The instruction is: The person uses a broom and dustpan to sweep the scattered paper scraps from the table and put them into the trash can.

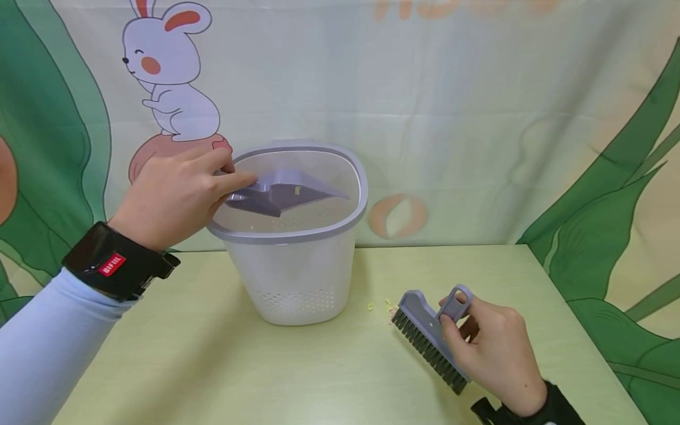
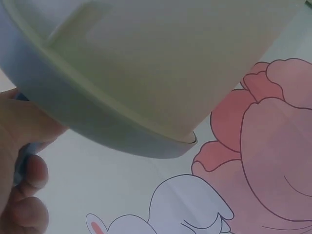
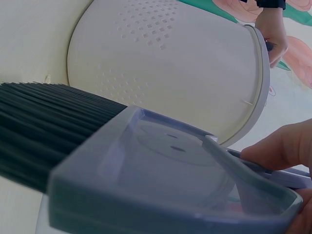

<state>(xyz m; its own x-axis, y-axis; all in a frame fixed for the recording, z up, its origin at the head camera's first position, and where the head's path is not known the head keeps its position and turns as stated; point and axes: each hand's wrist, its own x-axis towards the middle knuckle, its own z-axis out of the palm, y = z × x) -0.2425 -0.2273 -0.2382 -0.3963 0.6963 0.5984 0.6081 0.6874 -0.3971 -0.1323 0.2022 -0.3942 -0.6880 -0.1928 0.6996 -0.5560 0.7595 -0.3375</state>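
Observation:
My left hand (image 1: 183, 192) grips the handle of a grey-purple dustpan (image 1: 297, 192) and holds it tilted over the mouth of a white bin (image 1: 297, 271) with a grey-purple rim. A small yellow scrap clings to the dustpan. In my right hand (image 1: 494, 348) is a hand brush (image 1: 432, 336) with dark bristles, its looped handle pinched between thumb and fingers. The bristles point down toward the table. Beside the bristle end lie small yellow and pink crumbs (image 1: 389, 307). The right wrist view shows the brush (image 3: 165, 165) up close before the bin.
The bin stands on a pale green-yellow table (image 1: 255, 378), near its back edge. Behind hangs a cloth backdrop (image 1: 451, 118) printed with a rabbit and green leaves. Each wrist wears a black strap (image 1: 119, 262).

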